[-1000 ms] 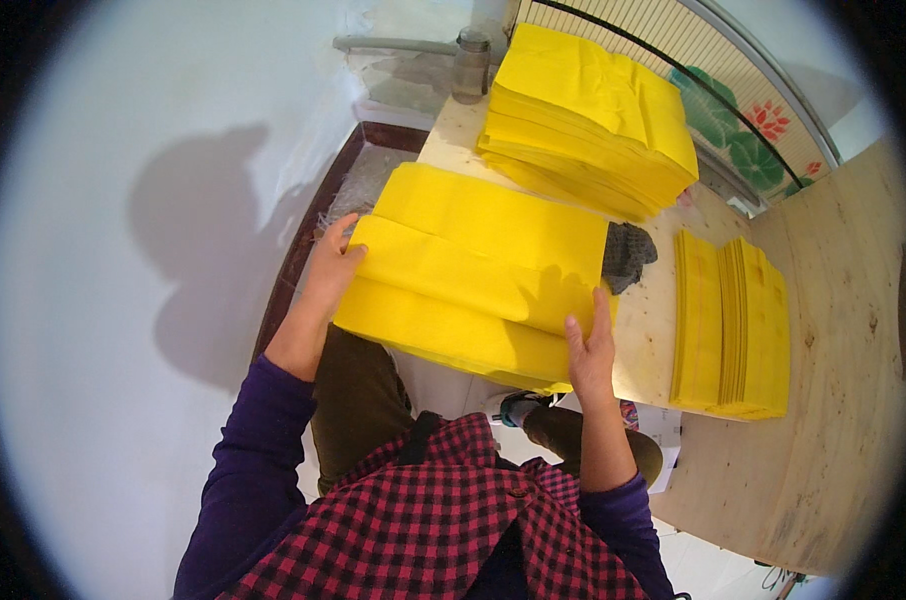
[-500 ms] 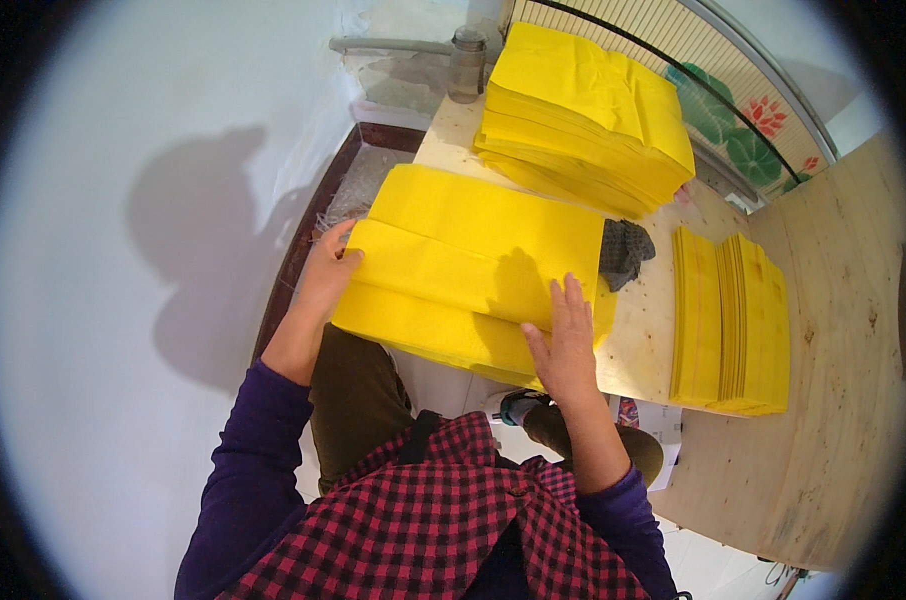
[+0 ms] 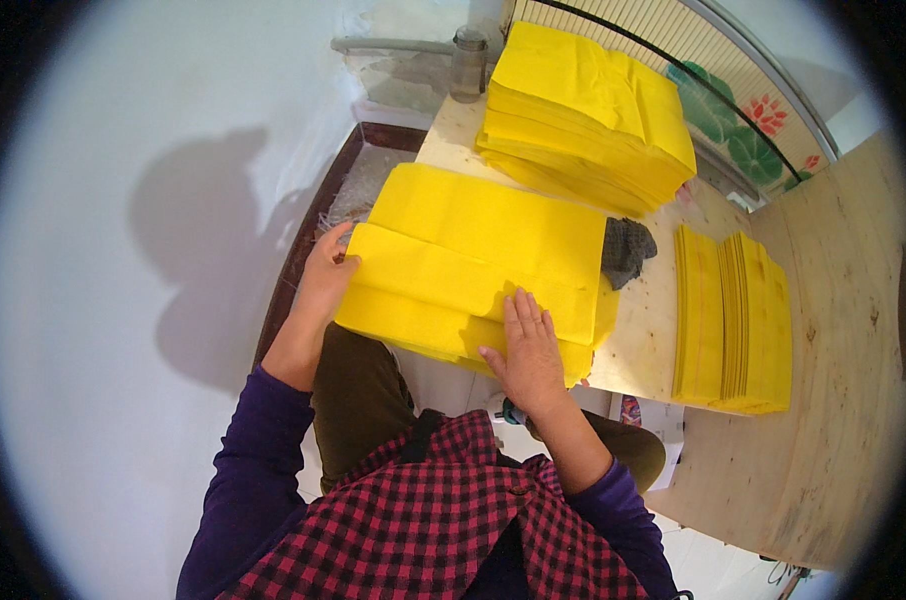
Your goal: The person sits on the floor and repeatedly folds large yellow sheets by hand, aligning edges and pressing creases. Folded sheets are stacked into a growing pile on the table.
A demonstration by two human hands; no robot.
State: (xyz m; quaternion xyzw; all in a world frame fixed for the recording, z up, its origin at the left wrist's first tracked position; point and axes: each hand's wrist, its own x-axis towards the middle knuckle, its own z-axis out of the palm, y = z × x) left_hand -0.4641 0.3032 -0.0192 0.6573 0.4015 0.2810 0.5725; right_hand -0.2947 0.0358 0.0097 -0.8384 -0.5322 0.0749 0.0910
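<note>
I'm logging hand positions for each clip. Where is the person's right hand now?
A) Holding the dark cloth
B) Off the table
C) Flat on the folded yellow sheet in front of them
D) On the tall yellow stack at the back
C: the right hand lies palm-down on the folded yellow sheet.

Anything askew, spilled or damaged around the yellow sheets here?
Nothing spilled or torn. The yellow sheets under the right hand and left hand overhang the wooden table edge toward the person. A dark crumpled cloth lies among the otherwise tidy stacks.
</note>
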